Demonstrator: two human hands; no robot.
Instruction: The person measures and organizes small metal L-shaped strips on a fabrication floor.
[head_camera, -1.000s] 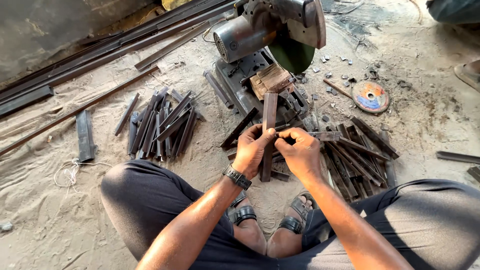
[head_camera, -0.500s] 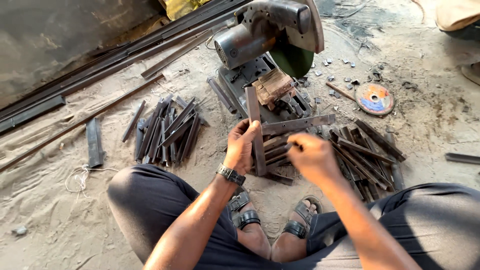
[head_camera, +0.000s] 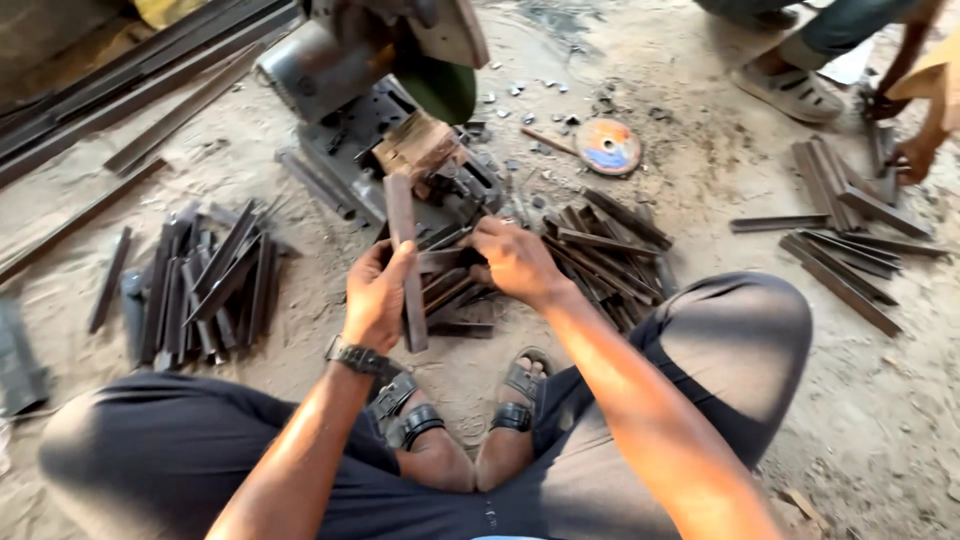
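My left hand (head_camera: 376, 298), with a watch on the wrist, grips a short flat steel bar (head_camera: 404, 250) that stands nearly upright in front of the chop saw (head_camera: 372, 70). My right hand (head_camera: 513, 258) rests on a heap of short steel pieces (head_camera: 590, 260) on the ground and closes around one of them. Both hands are just in front of the saw's vice (head_camera: 425, 150).
A pile of cut steel strips (head_camera: 205, 285) lies at the left, long bars (head_camera: 130, 85) at the far left. A cutting disc (head_camera: 608, 146) lies behind the heap. Another person's hand (head_camera: 915, 150) and sandalled foot (head_camera: 775, 85) are at the top right beside more bars (head_camera: 850, 250).
My left hand has lifted the bar more upright and nearer the saw. My right hand has dropped onto the heap of pieces. The view has shifted right, showing the other person.
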